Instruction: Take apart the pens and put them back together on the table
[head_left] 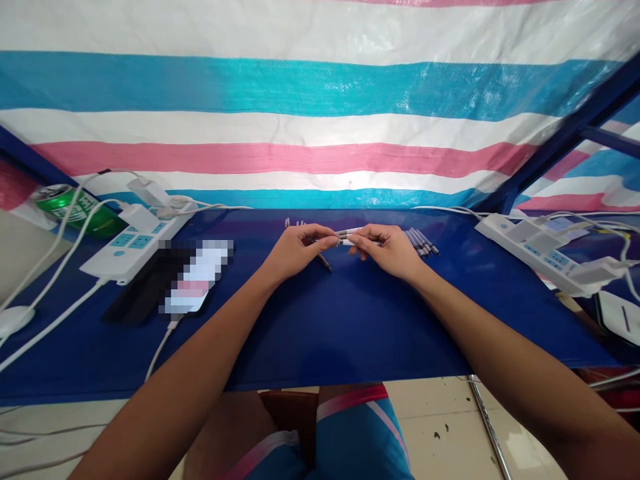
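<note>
Above the middle of the blue table, both hands meet at slim white-and-grey pens (345,235), held roughly level between the fingertips. My left hand (300,249) pinches the left end, its fingers closed. The right end is gripped by my right hand (385,248), thumb and fingers pressed together. How many pens are in the grip I cannot tell. Under and behind my left hand lie a few more pens, one with its dark tip (326,265) showing. Beside my right hand several grey pens (423,242) lie side by side, partly hidden by that hand.
On the left of the blue table (325,333) are a power strip (135,243) with chargers, a green can (80,212) and a charging phone (197,283) beside a dark flat object. Another power strip (537,253) lies right. A striped sheet (320,87) hangs behind.
</note>
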Demonstrator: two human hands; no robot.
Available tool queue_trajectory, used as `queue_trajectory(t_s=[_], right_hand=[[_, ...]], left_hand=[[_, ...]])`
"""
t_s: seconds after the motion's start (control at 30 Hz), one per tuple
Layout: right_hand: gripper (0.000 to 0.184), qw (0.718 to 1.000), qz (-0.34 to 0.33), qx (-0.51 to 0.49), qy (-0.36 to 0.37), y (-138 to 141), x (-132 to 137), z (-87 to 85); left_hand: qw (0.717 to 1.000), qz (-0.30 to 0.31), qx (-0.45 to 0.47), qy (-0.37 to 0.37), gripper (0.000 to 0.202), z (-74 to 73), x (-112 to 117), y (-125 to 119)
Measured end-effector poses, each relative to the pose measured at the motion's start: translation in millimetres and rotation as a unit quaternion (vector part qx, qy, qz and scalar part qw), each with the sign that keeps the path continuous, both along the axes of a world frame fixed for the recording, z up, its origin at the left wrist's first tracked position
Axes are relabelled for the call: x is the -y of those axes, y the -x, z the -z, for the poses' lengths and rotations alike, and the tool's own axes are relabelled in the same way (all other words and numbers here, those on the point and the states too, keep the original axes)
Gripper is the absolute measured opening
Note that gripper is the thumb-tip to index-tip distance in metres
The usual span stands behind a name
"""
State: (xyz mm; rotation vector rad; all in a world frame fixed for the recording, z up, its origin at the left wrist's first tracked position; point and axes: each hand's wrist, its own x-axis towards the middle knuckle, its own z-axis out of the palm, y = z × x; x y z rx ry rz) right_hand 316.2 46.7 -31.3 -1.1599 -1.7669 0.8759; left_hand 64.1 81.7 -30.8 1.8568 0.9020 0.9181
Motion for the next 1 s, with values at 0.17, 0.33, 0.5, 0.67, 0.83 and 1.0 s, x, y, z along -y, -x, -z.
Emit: queue_trajectory(t_s=[0.17, 0.33, 0.5, 0.67, 0.83, 1.0], right_hand=[[0.042, 1.0, 0.002, 0.004, -0.001, -1.4, -0.7, 0.6], [0.043, 1.0, 0.004, 0.023, -0.007, -1.7, -1.1, 0.8], [0.044, 1.0, 0.0, 0.029, -0.007, -1.4, -2.2, 2.0], [0.044, 0.999, 0.005, 0.034, -0.007, -1.3, -2.9, 3.9], [0.047, 1.0, -0.002, 0.03, 0.002, -1.8, -3.4, 4.4], [0.049, 0.999, 0.009, 0.04, -0.002, -3.2, -4.2, 6.0]], left_hand=[[1.0, 0.002, 0.024, 0.016, 0.051, -0.3, -0.6, -0.6], [0.999, 0.028, 0.023, 0.001, 0.056, 1.8, 0.4, -0.7], [0.999, 0.03, 0.021, 0.025, 0.05, 3.4, 0.5, -0.7], [1.0, 0.031, 0.003, 0.0, 0.054, 4.8, 1.0, -0.9], [0.999, 0.027, -0.002, -0.027, 0.05, 4.9, 1.2, -0.8], [1.0, 0.009, -0.012, -0.015, 0.041, 4.6, 0.4, -0.1]])
